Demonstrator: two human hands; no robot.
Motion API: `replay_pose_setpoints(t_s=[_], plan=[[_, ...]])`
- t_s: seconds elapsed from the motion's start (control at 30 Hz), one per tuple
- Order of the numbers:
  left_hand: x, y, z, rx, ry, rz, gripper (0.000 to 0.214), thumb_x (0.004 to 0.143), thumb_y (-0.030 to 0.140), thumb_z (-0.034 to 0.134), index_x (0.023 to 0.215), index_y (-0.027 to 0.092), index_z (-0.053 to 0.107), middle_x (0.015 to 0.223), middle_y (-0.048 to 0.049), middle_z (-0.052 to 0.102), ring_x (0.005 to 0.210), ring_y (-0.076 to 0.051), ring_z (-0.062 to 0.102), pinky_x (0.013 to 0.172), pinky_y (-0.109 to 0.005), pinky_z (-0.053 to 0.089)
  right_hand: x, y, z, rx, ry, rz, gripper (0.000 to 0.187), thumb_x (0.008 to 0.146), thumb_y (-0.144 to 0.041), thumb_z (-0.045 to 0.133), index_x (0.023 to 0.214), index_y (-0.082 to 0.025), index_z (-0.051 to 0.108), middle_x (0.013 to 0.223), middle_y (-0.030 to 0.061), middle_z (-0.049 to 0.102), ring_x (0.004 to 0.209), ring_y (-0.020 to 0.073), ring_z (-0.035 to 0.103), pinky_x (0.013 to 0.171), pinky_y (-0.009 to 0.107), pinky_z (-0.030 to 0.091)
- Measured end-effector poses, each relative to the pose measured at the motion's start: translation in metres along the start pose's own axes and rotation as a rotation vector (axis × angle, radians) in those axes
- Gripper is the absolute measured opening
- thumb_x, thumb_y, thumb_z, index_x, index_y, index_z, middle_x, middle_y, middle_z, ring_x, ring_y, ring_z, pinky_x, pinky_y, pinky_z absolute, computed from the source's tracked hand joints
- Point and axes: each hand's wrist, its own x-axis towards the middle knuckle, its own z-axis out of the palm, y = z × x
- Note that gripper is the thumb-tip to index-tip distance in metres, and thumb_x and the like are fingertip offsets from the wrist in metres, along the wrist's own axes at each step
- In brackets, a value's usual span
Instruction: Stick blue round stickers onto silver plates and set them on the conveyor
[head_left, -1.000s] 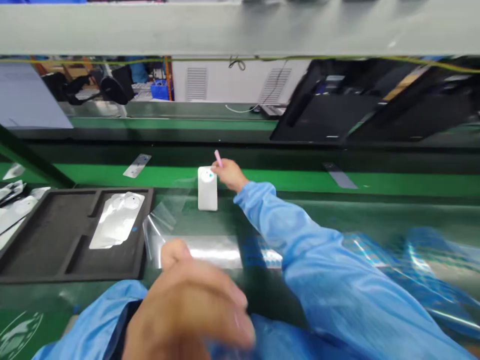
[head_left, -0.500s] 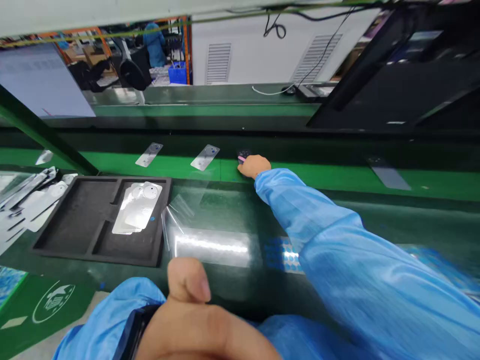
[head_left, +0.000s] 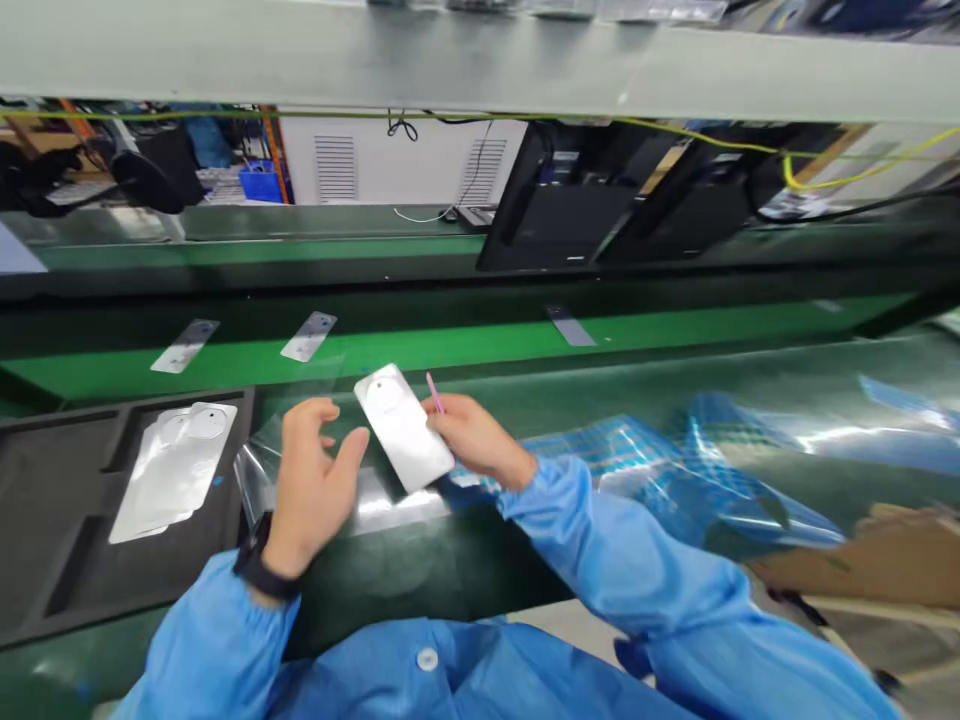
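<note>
Drawn inward since earlier, a silver foil panel [head_left: 403, 428] is pinched by the right hand [head_left: 474, 436] alongside a pink stylus [head_left: 434, 392]; the left hand [head_left: 313, 482] is spread beside it.

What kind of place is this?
It looks like a factory workshop: a person in a blue smock works at a long green workbench, the right hand holding a silver panel, with more panels in a black foam tray.

Right hand [head_left: 472, 435] drawn back onto a white panel [head_left: 401, 428]; left hand [head_left: 311, 490] risen open beside it.
</note>
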Motion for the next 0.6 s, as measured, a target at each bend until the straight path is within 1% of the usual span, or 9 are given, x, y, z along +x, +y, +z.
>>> replay_pose_setpoints(t_s=[0.07,0.1,0.13,0.2,0.3,0.37,0.47,0.53,0.6], plan=[[0.012,-0.006,0.021,-0.018,-0.185,-0.181,0.043,0.074,0.032,0.067,0.112,0.021,0.050,0.106,-0.0057,0.059,0.089,-0.019,0.062,0.072,-0.033,0.052,-0.035,0.015,0.005,0.104,-0.071,0.065,0.016,0.065,-0.018,0.051,0.074,-0.014,0.064,0.061,-0.0006,0.060,0.051,0.0101,0.050,0.048,0.020,0.037],[0.014,-0.011,0.030,-0.030,-0.290,-0.257,0.045,0.073,0.031,0.066,0.114,0.021,0.048,0.100,-0.0035,0.061,0.083,-0.018,0.062,0.071,-0.032,0.051,-0.046,0.021,0.006,0.122,-0.087,0.093,0.016,0.065,-0.019,0.053,0.075,-0.015,0.065,0.062,-0.0009,0.060,0.051,0.0098,0.049,0.048,0.020,0.037],[0.015,-0.017,0.037,-0.041,-0.377,-0.306,0.046,0.073,0.030,0.064,0.115,0.021,0.048,0.095,-0.0015,0.063,0.079,-0.018,0.061,0.072,-0.033,0.050,-0.053,0.026,0.004,0.132,-0.081,0.118,0.015,0.066,-0.021,0.056,0.076,-0.015,0.065,0.061,-0.0010,0.059,0.050,0.0094,0.048,0.047,0.020,0.036],[0.012,-0.029,0.045,-0.044,-0.469,-0.330,0.043,0.076,0.029,0.060,0.117,0.023,0.048,0.091,0.0001,0.065,0.078,-0.018,0.061,0.075,-0.034,0.050,-0.055,0.035,-0.006,0.152,0.006,0.137,0.014,0.067,-0.026,0.059,0.074,-0.015,0.065,0.061,-0.0006,0.058,0.048,0.0086,0.044,0.045,0.021,0.034],[0.003,-0.044,0.049,0.041,-0.507,-0.263,0.042,0.077,0.028,0.057,0.117,0.022,0.050,0.101,-0.0030,0.066,0.088,-0.021,0.062,0.084,-0.038,0.049,-0.045,0.044,-0.029,0.157,0.213,0.071,0.017,0.071,-0.032,0.059,0.066,-0.016,0.062,0.064,0.0016,0.059,0.051,0.0098,0.047,0.048,0.023,0.037],[-0.003,-0.049,0.050,0.133,-0.522,-0.176,0.043,0.076,0.025,0.058,0.118,0.020,0.052,0.110,-0.0065,0.064,0.100,-0.023,0.061,0.093,-0.041,0.047,-0.039,0.047,-0.041,0.070,0.252,0.037,0.021,0.076,-0.034,0.057,0.066,-0.017,0.062,0.062,0.0008,0.058,0.053,0.0105,0.049,0.049,0.023,0.039],[-0.011,-0.051,0.053,0.262,-0.532,-0.047,0.042,0.076,0.019,0.059,0.118,0.019,0.055,0.123,-0.0107,0.059,0.115,-0.026,0.055,0.103,-0.045,0.041,-0.035,0.049,-0.047,-0.077,0.136,0.101,0.021,0.081,-0.034,0.056,0.070,-0.016,0.062,0.052,-0.0024,0.053,0.045,0.0095,0.046,0.044,0.021,0.036],[-0.015,-0.050,0.054,0.360,-0.545,0.006,0.042,0.076,0.019,0.062,0.118,0.020,0.058,0.130,-0.0118,0.055,0.124,-0.030,0.048,0.105,-0.048,0.038,-0.033,0.048,-0.045,-0.103,0.050,0.148,0.017,0.082,-0.028,0.057,0.071,-0.016,0.060,0.052,-0.0024,0.056,0.044,0.0094,0.050,0.045,0.021,0.040],[-0.018,-0.047,0.054,0.448,-0.576,0.037,0.045,0.073,0.020,0.068,0.117,0.022,0.059,0.132,-0.0114,0.056,0.128,-0.033,0.043,0.104,-0.053,0.037,-0.031,0.049,-0.041,-0.088,0.012,0.170,0.012,0.082,-0.021,0.058,0.072,-0.016,0.058,0.055,-0.0015,0.060,0.046,0.0094,0.055,0.048,0.020,0.045]])
